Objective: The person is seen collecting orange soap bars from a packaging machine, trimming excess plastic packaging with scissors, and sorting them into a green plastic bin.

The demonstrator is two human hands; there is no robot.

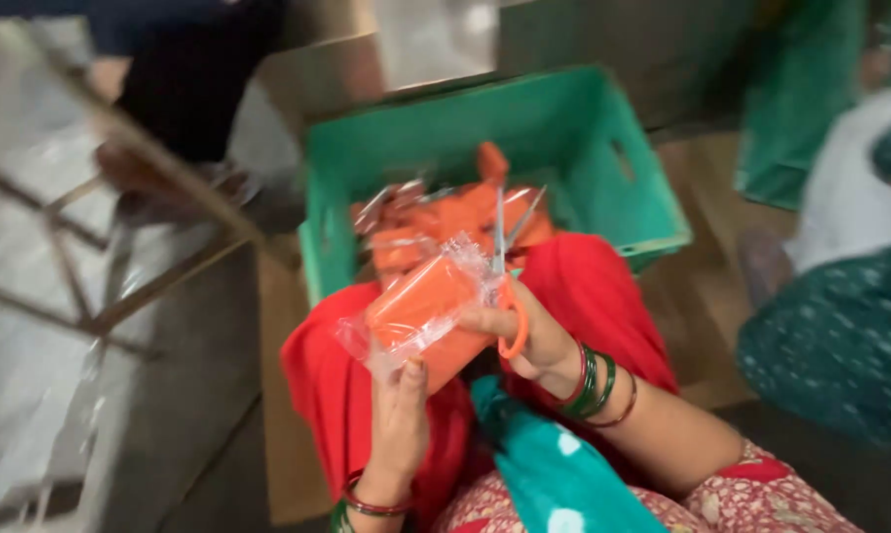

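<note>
My left hand [398,419] holds from below an orange packet [424,306] wrapped in clear plastic, over my lap. My right hand [524,331] grips orange-handled scissors [506,286], blades pointing up and away at the packet's right end. Both wrists carry bangles. Behind the packet stands a green plastic crate [603,148] that holds several more orange packets [445,217] in clear wrap.
Red cloth [603,296] covers my knees, with a teal dotted cloth [549,474] beside it. Another person in dark green dotted clothing [840,336] sits at the right. A metal frame [130,148] and clear plastic sheeting [31,375] lie at the left.
</note>
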